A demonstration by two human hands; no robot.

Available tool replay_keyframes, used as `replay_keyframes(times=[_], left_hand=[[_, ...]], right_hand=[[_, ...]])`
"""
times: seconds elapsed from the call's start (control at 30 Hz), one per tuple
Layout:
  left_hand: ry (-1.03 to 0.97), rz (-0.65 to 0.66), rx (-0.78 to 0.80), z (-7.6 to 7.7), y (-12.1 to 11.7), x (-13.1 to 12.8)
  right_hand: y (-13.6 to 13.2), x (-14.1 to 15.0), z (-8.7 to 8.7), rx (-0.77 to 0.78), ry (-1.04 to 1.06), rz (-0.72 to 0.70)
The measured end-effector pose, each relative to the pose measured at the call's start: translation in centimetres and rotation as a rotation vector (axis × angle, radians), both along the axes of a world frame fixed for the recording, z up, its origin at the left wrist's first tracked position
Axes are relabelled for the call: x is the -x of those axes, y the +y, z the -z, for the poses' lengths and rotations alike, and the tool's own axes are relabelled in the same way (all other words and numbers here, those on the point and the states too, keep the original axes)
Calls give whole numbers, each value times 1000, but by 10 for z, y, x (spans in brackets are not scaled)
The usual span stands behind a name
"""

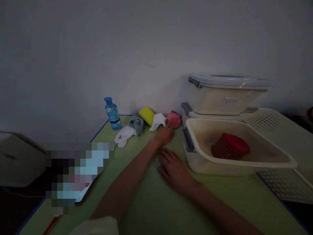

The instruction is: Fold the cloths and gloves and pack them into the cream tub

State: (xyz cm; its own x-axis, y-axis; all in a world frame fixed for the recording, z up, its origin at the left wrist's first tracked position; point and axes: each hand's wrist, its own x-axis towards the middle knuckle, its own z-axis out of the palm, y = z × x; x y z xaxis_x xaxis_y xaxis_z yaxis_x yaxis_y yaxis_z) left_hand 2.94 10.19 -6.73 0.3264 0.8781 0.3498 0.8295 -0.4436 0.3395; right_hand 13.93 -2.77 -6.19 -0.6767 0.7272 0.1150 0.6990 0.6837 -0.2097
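My left hand (165, 133) reaches across the green table to the row of small cloth items by the wall. Its stretched fingers touch or overlap a folded pink cloth-like item (173, 119); a firm hold does not show. Just left of those fingers lies a bunched white cloth (158, 120). My right hand (176, 171) rests palm down on the table, fingers extended, holding nothing. Farther left are a yellow folded item (146, 115), a crumpled grey patterned cloth (137, 123) and a loose white cloth (125, 135).
A blue bottle (113, 115) stands at the back left. On the right, an open cream bin (220, 167) contains a red woven basket (230, 146). Behind it, a lidded bin (217, 99) is stacked on another. A blurred-out tablet-like object (85, 173) lies along the left edge.
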Motion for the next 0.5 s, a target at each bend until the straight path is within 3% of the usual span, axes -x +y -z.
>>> replay_keyframes(times=[0.1, 0.23, 0.5], left_hand=[[18, -103, 61, 11, 1, 6], [-91, -216, 113, 12, 5, 13], [-531, -198, 134, 7, 9, 11]], right_hand=[[0, 0, -2, 32, -20, 2], [0, 1, -2, 42, -17, 5], [1, 0, 1, 10, -1, -3]])
